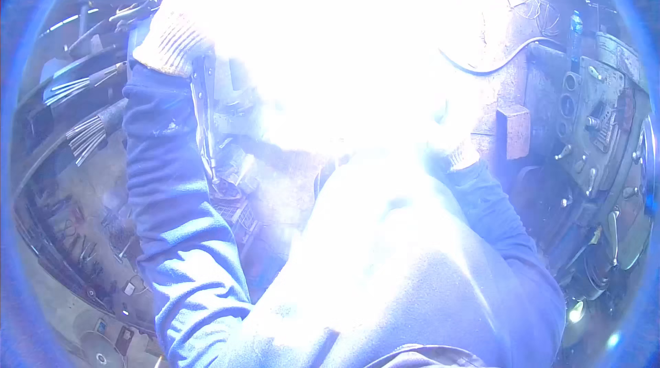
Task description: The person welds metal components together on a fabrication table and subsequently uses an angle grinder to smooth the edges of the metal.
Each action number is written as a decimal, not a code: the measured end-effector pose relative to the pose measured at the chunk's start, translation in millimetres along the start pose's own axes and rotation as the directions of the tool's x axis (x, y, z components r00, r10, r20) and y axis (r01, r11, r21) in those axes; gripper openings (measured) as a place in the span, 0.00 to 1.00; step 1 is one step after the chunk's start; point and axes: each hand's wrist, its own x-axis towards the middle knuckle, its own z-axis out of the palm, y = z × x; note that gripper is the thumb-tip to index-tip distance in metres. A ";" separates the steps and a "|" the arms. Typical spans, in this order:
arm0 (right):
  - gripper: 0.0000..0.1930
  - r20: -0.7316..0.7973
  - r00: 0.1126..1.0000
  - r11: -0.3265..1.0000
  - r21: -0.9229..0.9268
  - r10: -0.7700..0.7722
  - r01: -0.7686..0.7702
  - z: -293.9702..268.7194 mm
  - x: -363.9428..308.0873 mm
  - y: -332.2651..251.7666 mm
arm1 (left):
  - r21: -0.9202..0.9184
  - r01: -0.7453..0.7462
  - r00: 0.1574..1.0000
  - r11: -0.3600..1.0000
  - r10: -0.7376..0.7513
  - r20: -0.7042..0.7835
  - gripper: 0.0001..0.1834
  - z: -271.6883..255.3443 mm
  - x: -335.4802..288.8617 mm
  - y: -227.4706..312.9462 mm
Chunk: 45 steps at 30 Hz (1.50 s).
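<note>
Glare (pixel 344 45) fills the space between our left hand (pixel 177 35) and right hand (pixel 462 151); we cannot tell either grip. A tool (pixel 201 110) shows just beside the left. We should brace both, eyes shielded.

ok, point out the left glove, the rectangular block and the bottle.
Left glove (pixel 173 41): head view, on its ribbed wrist part.
Rectangular block (pixel 518 134): head view, on its larger visible face.
Bottle (pixel 576 38): head view, on its body.
</note>
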 end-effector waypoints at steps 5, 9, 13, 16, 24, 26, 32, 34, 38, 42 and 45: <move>0.21 0.057 0.987 0.950 -0.268 -0.152 0.161 -11.8 3.4 2.9 | -0.400 0.234 0.972 0.886 -0.215 0.091 0.22 -1.1 17.9 7.7; 0.18 0.039 0.999 0.990 -0.136 -0.037 0.042 -6.1 -3.0 -12.0 | -0.221 0.146 0.989 0.964 -0.137 0.055 0.20 -5.6 17.3 5.2; 0.17 -0.126 0.978 0.984 -0.090 -0.165 0.155 -10.7 -1.9 -1.3 | -0.326 0.413 0.891 0.850 -0.304 0.338 0.18 -21.7 29.4 20.5; 0.18 -0.177 0.980 0.995 -0.037 -0.096 0.091 -23.6 0.0 3.5 | -0.248 0.412 0.880 0.877 -0.312 0.357 0.19 -21.8 27.8 19.5; 0.19 -0.268 0.959 0.993 -0.098 -0.091 0.067 -44.0 -3.5 2.6 | -0.263 0.404 0.889 0.876 -0.307 0.340 0.19 -28.6 31.5 26.2; 0.18 -0.293 0.948 0.991 -0.093 -0.124 0.101 -46.9 -5.0 2.0 | -0.249 0.410 0.887 0.878 -0.319 0.335 0.19 -30.5 33.4 29.6; 0.14 -0.358 0.916 0.984 -0.066 -0.181 0.168 -54.7 -8.1 1.3 | -0.169 0.437 0.860 0.884 -0.355 0.368 0.21 -28.8 31.4 24.5; 0.13 -0.383 0.902 0.979 -0.102 -0.201 0.175 -63.2 -9.9 1.7 | -0.188 0.458 0.848 0.869 -0.365 0.383 0.21 -26.6 33.3 24.5; 0.13 -0.411 0.875 0.967 -0.102 -0.256 0.235 -80.7 -11.4 -7.0 | -0.181 0.452 0.847 0.874 -0.356 0.394 0.21 -34.3 38.0 31.2; 0.13 -0.397 0.787 0.873 -0.087 -0.473 0.481 -80.5 -7.2 -78.1 | -0.196 0.453 0.847 0.870 -0.351 0.400 0.21 -36.1 38.3 32.4; 0.11 -0.384 0.703 0.774 -0.054 -0.599 0.631 -85.9 10.1 -153.6 | -0.188 0.471 0.827 0.862 -0.357 0.435 0.21 -39.4 33.8 30.6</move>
